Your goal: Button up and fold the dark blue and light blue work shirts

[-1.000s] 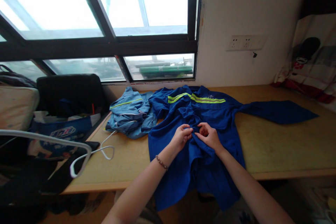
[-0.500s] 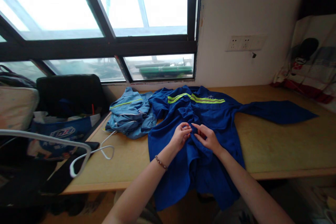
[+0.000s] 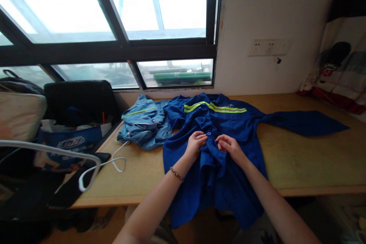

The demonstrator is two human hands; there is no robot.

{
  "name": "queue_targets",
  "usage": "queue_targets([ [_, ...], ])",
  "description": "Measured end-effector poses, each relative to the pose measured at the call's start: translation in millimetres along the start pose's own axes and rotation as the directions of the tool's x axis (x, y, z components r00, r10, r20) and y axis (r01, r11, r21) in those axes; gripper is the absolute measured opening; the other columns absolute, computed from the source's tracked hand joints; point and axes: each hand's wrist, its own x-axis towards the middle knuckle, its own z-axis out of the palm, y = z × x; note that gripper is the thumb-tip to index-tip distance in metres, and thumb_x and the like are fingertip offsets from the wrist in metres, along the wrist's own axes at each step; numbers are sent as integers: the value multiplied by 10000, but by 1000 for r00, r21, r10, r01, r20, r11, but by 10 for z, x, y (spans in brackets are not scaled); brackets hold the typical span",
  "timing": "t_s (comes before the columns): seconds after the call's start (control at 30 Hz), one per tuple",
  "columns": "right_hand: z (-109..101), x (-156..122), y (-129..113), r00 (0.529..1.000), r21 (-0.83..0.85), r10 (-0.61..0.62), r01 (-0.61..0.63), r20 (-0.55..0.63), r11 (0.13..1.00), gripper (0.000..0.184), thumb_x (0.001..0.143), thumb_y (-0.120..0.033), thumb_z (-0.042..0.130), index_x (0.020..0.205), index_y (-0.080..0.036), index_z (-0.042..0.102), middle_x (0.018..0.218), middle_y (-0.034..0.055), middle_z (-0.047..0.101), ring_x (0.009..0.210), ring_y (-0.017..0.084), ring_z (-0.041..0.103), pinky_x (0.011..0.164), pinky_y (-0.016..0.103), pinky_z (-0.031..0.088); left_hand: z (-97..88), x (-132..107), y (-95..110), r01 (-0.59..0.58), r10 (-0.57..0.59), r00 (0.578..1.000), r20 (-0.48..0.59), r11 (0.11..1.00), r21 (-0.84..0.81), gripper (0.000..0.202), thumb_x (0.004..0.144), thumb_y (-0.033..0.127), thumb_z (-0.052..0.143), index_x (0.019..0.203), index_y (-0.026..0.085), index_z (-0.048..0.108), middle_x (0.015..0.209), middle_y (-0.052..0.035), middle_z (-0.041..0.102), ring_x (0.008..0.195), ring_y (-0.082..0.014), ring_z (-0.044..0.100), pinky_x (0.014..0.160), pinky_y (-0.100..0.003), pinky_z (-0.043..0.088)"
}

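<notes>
A dark blue work jacket (image 3: 237, 129) with yellow-green reflective stripes lies spread with its front facing up. Its lower end hangs over the near edge of the table. A round blue button (image 3: 209, 134) shows on the front strip, between my two hands. My left hand (image 3: 196, 143) pinches the cloth just left of this button, and a beaded bracelet circles that wrist. To the button's right is my right hand (image 3: 230, 148), its bent fingers slightly apart over the strip's edge, with nothing visible between them. Crumpled cloth hides the rest of the fastening.
A crumpled light blue garment (image 3: 144, 122) lies left of the jacket on the wooden table (image 3: 309, 160). A white cable (image 3: 116, 164) and a white bent tube (image 3: 91, 156) are at the left, near a blue bag (image 3: 71, 141). Window and wall stand behind.
My right hand has drawn a little to the right, off the button, which now shows plainly. My left hand stays on the cloth beside it. The view has shifted slightly.
</notes>
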Motion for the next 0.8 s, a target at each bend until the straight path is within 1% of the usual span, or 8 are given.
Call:
queue_targets([
  [0.1,-15,-18,-15,983,57,108,-117,147,991,261,671,-369,624,805,-159,548,611,-38,514,436,54,442,376,166,333,-92,102,-45,-7,9,998,-55,999,48,398,489,198,762,788,148,504,704,-23,627,554,-94,574,539,-205,435],
  [0.2,0,-38,-14,970,78,142,-160,199,984,296,596,-299,696,809,-165,539,689,-43,533,420,32,445,356,151,323,-151,163,-60,-57,67,995,-77,991,123,371,487,195,753,757,139,506,651,-24,626,523,-96,564,514,-205,429],
  [0.27,18,-52,-9,955,90,192,-217,226,972,369,558,-264,724,861,-180,531,784,-26,556,474,55,511,386,166,387,-169,178,-56,-101,119,988,-101,980,169,346,495,189,739,752,136,513,646,-27,630,528,-101,566,519,-210,435],
  [0.37,40,-66,5,929,155,276,-319,245,935,434,552,-245,733,931,-188,528,882,12,578,622,111,594,543,245,498,-170,176,-40,-155,192,970,-147,961,229,299,511,170,713,741,135,526,651,-27,628,541,-98,566,520,-202,437],
  [0.47,41,-55,42,923,260,324,-371,207,892,410,580,-254,723,941,-162,551,858,41,606,699,132,610,663,288,507,-153,163,-14,-163,207,966,-157,954,253,281,516,163,700,745,137,539,670,-26,619,572,-107,572,507,-197,443],
  [0.6,-8,3,106,919,301,374,-395,126,868,417,496,-151,759,877,-144,589,771,31,633,663,131,615,628,251,494,-138,153,29,-137,175,975,-139,959,246,287,502,165,705,747,138,557,713,-30,615,634,-126,582,519,-211,467],
  [0.73,-102,68,91,957,508,289,-257,17,822,283,545,-168,714,803,-159,600,755,29,663,678,161,631,674,289,497,-137,152,44,-112,132,988,-84,971,210,271,482,159,720,704,133,566,680,-21,597,626,-123,576,566,-245,494],
  [0.8,-144,85,64,954,566,290,-195,-82,801,193,571,-191,693,738,-171,598,713,21,670,679,174,637,680,298,501,-125,143,49,-98,109,993,-40,971,217,265,482,168,727,692,131,569,659,-18,593,610,-121,574,578,-256,500],
])
